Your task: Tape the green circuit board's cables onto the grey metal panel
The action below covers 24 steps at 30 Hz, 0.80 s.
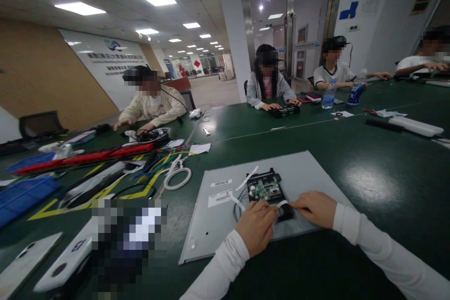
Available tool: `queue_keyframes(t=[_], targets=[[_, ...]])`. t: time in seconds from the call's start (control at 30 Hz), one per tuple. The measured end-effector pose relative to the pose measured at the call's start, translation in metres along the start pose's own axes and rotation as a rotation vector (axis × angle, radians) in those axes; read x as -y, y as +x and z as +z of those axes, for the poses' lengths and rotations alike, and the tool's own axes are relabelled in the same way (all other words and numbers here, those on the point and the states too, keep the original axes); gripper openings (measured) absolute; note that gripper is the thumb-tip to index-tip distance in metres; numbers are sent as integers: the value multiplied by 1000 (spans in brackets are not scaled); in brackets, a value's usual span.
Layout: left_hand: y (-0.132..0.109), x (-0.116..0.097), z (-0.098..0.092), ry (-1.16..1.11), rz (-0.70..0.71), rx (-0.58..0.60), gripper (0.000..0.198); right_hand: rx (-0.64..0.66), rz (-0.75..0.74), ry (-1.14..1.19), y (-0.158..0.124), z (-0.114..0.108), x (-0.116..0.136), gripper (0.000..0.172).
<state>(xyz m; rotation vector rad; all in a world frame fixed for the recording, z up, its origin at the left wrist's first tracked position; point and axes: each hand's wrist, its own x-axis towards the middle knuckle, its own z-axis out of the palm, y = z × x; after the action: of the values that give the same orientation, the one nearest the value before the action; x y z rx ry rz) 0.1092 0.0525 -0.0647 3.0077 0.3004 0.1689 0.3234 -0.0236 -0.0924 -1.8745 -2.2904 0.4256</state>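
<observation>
A grey metal panel (309, 173) lies flat on the dark green table (386, 168) in front of me. A green circuit board (264, 189) in a black frame sits on it, with white flat cables and labels beside it. My left hand (256, 226) and my right hand (312, 207) meet at the board's near edge. Both have their fingers curled and pinched on a small black part (284, 211) with a white strip. Both of my sleeves are white.
To the left lie coloured wires (158, 163), a white cable loop (177, 177), a red strip (84, 156), blue trays (21, 192) and white devices (59, 262). Several other people sit round the table, and water bottles (329, 94) stand at the far side.
</observation>
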Motion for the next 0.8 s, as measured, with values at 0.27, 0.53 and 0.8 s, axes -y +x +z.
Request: queue_keyframes(t=[0.27,0.53,0.8], targets=[[-2,3,6,66,-55,-80,19,-61,-2,-12,-2,-4,3,29],[-1,0,1,11,17,-11,25,-88,-6,-10,-4,-6,7,29],[-1,-1,-3,-4,4,6,28,-30,14,-16,-3,-5,8,30]])
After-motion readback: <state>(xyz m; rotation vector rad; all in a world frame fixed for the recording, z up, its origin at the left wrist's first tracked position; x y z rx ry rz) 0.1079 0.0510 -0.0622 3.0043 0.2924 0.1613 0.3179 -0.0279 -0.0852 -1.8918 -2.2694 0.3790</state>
